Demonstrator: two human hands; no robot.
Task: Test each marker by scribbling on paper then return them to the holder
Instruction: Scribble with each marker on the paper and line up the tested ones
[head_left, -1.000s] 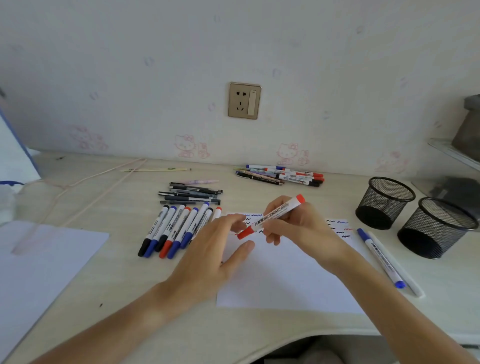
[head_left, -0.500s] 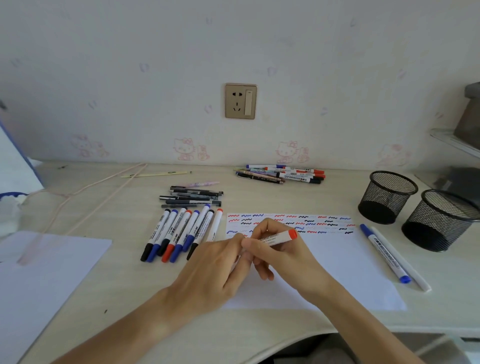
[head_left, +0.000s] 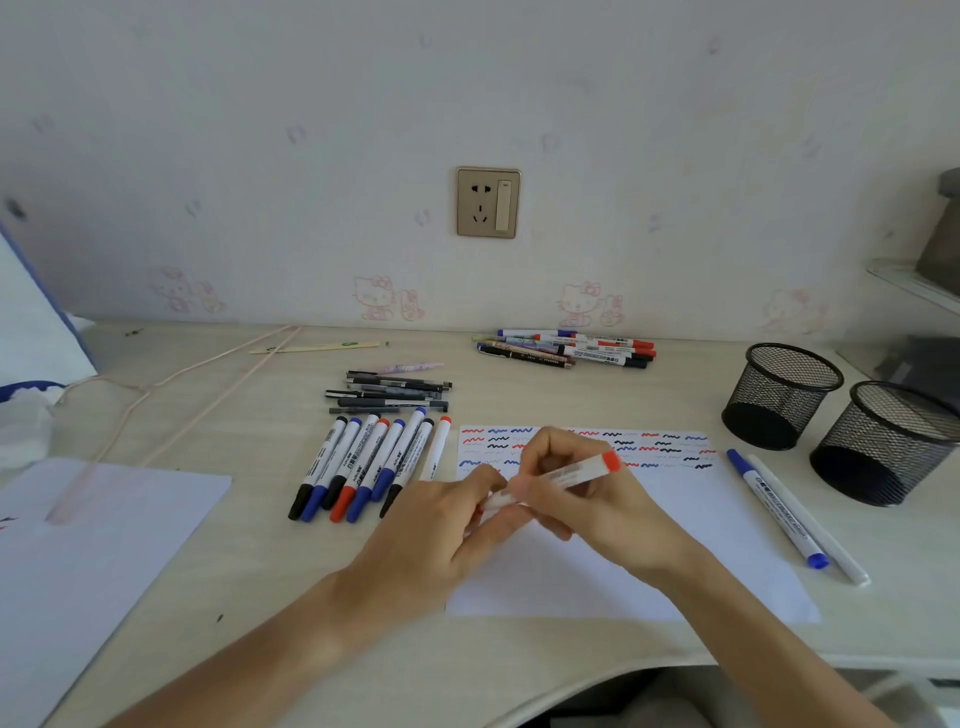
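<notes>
Over the paper (head_left: 649, 561), both hands grasp the marker (head_left: 566, 475): right hand (head_left: 582, 493) round its barrel, left hand (head_left: 447, 525) pinching the cap end. It looks light, stiff, smooth; hold mid-barrel.

There is one view only, from a wide-angle camera on my head. It looks forward and down over the worktop (head_left: 519, 654), facing the wall ahead with its socket (head_left: 488, 202). My forearms come in from the bottom edge, and my left hand (head_left: 441, 525) and right hand (head_left: 587, 499) sit close below the lens, near mid-frame. The wide lens bends the worktop's near edge and the sides.
</notes>
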